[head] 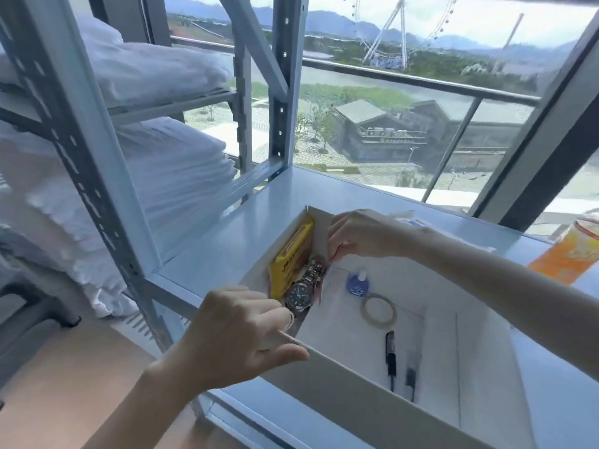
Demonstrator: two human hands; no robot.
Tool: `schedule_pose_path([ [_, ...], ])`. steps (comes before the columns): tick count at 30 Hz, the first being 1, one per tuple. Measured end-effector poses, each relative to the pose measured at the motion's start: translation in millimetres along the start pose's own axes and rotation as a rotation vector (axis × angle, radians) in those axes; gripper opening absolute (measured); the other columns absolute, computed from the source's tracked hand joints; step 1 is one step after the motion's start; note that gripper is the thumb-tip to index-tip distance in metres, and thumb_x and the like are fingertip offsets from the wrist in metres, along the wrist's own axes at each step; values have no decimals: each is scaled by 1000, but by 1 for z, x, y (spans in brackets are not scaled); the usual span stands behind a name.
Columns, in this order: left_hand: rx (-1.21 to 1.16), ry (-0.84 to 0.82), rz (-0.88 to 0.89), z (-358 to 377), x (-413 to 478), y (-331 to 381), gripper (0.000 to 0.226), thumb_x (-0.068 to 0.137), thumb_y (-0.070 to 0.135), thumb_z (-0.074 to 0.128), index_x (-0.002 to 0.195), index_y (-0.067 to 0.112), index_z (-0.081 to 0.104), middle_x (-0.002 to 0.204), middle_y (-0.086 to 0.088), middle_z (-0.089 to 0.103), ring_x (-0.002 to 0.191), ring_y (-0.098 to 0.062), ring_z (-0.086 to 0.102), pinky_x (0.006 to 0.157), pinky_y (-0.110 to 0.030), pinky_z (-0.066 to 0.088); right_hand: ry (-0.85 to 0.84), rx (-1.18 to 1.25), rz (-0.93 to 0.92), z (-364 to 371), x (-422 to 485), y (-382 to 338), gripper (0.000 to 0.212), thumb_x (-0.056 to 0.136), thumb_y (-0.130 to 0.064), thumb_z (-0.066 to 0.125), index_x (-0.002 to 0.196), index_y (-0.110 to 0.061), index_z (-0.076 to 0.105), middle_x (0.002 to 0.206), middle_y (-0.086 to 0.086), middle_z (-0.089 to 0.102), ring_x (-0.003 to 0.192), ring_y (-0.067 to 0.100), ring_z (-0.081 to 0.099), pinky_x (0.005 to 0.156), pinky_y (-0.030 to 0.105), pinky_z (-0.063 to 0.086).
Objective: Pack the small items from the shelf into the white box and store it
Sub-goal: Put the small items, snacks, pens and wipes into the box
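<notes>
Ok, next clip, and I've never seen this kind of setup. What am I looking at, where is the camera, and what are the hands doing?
There is no machine here, just a person's two bare hands, filmed by one wide-angle camera worn on their head and looking down. A white box stands on a metal shelf by a window. The left hand grips the box's near corner. The right hand pinches a red thread over the box; I cannot tell what it belongs to. The narrow left part holds a yellow packet and a watch. On the wider white part lie a blue bottle, a tape ring and two pens. An orange packet sits to the right.
</notes>
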State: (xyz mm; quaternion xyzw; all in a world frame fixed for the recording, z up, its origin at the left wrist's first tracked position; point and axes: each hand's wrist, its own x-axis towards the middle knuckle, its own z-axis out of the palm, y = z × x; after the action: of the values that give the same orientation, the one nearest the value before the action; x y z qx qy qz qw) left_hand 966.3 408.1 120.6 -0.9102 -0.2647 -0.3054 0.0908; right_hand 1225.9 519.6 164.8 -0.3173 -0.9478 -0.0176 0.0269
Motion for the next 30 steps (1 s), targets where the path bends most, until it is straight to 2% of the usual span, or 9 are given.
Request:
schedule_pose_path([
  [3,4,16,21,3,-1,-2,56,89,65,34,56,20,38,50,6,41,45,-14,40,47,-21,25,-22,-108,-15,11,0,-6,6,78,-15,70,78,-21,70,80,-10,68,85,10,58,61,18,41],
  [9,13,38,-2,7,-3,-2,58,87,68,37,54,20,40,48,6,40,46,-14,38,47,-22,25,107,-277,74,25,8,-13,9,76,-18,74,81,-19,66,77,-7,67,76,15,61,45,17,36],
  [11,7,37,-8,6,-3,-2,59,87,68,38,54,19,40,48,6,41,46,-14,38,48,-22,25,152,-284,106,28,7,-17,12,76,-20,73,84,-18,64,81,-5,65,76,15,61,44,19,41],
  [13,4,34,-12,6,-3,-2,59,86,68,38,54,19,41,48,6,41,46,-14,38,48,-22,24,136,-227,157,29,3,-21,17,77,-27,73,85,-17,62,84,-4,63,73,16,61,48,24,47],
  [18,4,43,0,7,-2,-2,59,87,67,38,53,19,41,47,6,40,44,-13,36,46,-21,23,-150,-113,361,40,-3,-28,27,81,-42,66,93,-18,62,95,-4,64,79,19,58,62,26,40],
  [21,0,54,14,7,-1,-2,59,87,66,38,52,19,43,47,7,40,44,-13,37,43,-22,28,-155,-41,415,40,-6,-29,33,79,-40,68,104,-20,63,103,-1,63,90,21,59,69,30,47],
  [25,6,80,28,6,-1,-1,58,88,64,39,52,19,43,48,7,40,44,-13,38,45,-21,26,-275,-37,384,39,-12,-28,57,76,-30,72,128,-24,48,122,1,51,107,21,51,79,34,47],
  [28,7,75,34,6,-3,-1,55,88,63,41,54,19,44,50,7,40,46,-14,38,47,-22,24,-298,-69,371,42,-12,-30,64,76,-21,72,132,-20,40,125,5,44,111,22,44,76,30,42],
  [30,8,56,57,5,-3,-3,52,89,60,43,58,19,45,52,7,41,48,-15,38,48,-22,25,-290,-122,344,41,-9,-32,66,74,-21,73,130,-17,39,121,7,44,111,22,40,78,34,46],
])
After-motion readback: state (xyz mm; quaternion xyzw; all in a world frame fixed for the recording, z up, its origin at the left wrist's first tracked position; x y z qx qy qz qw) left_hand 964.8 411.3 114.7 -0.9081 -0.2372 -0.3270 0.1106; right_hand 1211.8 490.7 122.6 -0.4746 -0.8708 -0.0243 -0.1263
